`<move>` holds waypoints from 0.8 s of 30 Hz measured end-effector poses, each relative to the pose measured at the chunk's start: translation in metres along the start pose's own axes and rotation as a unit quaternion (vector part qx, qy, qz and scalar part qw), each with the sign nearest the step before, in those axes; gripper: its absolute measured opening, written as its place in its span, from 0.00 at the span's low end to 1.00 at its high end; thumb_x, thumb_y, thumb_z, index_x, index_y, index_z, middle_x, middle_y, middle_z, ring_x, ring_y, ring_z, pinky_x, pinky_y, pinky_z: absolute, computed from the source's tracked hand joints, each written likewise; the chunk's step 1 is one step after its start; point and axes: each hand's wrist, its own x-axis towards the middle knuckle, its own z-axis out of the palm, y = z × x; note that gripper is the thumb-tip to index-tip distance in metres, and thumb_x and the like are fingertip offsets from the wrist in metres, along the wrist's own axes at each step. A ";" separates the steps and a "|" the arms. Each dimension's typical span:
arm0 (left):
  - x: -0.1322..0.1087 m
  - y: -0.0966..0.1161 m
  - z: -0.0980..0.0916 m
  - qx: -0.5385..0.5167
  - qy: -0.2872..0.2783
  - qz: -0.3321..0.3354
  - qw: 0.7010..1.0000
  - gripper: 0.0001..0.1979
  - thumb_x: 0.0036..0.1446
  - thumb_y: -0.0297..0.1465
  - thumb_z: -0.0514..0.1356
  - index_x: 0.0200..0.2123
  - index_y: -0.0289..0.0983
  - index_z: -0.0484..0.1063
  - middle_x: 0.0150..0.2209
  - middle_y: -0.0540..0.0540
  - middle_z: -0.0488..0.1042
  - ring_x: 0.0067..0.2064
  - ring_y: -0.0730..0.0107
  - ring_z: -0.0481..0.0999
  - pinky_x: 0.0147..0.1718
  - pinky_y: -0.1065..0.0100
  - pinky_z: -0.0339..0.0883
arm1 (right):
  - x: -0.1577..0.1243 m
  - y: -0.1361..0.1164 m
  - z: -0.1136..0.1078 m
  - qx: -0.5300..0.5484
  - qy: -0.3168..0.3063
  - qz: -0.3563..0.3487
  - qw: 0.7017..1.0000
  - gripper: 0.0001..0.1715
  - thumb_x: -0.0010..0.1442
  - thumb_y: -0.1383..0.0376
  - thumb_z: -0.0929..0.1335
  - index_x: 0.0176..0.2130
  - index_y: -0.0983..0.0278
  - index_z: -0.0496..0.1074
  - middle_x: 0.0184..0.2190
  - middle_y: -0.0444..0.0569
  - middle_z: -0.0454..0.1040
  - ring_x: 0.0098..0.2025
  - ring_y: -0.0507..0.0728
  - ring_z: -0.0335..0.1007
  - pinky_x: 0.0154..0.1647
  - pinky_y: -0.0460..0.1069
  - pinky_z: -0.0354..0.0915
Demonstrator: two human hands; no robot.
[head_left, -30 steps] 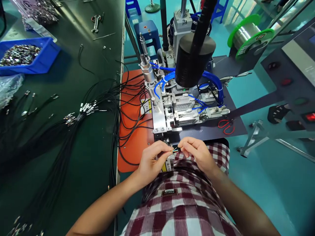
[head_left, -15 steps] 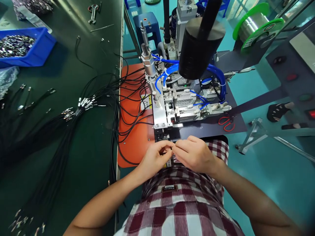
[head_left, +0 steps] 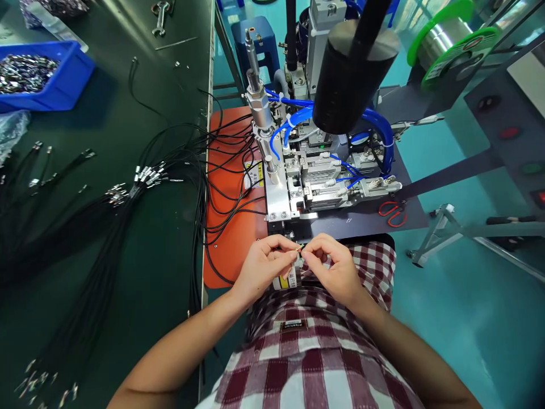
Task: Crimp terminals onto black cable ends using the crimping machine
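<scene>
My left hand (head_left: 261, 267) and my right hand (head_left: 334, 267) meet just in front of a small metal machine (head_left: 310, 182). Both pinch the thin coloured wire ends (head_left: 299, 248) of a cable between thumb and fingertips. The wires are tiny and partly hidden by the fingers. A yellow-labelled block (head_left: 293, 279) of the machine sits right under my hands. Loose black cables (head_left: 225, 170) loop over an orange mat (head_left: 230, 238) to the left of the machine.
A big bundle of black cables with metal tips (head_left: 123, 196) lies on the dark green bench. A blue bin of metal parts (head_left: 38, 74) stands far left. Red scissors (head_left: 392, 213) lie right of the machine. A black cylinder (head_left: 353, 74) and a green wire spool (head_left: 451, 45) rise behind.
My hands stayed together at the machine's front edge, shifting their pinch on the wire ends. The view has tipped slightly downward. A foot at the right has moved out of view.
</scene>
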 end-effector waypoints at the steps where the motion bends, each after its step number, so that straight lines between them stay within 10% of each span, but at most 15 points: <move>1: 0.000 0.000 0.000 -0.003 -0.001 0.002 1.000 0.11 0.49 0.35 0.67 0.32 0.33 0.74 0.15 0.54 0.65 0.18 0.82 0.60 0.18 0.77 0.51 | -0.001 0.001 0.003 0.014 0.002 0.006 1.000 0.08 0.60 0.67 0.67 0.28 0.63 0.69 0.27 0.44 0.67 0.28 0.51 0.61 0.27 0.46 0.59; 24: -0.001 -0.001 0.002 -0.022 0.020 -0.023 0.999 0.13 0.48 0.37 0.67 0.27 0.35 0.68 0.13 0.58 0.57 0.16 0.84 0.53 0.16 0.78 0.43 | 0.007 -0.003 0.010 0.122 0.009 0.090 0.988 0.06 0.56 0.64 0.69 0.28 0.63 0.70 0.24 0.43 0.66 0.24 0.49 0.59 0.23 0.45 0.58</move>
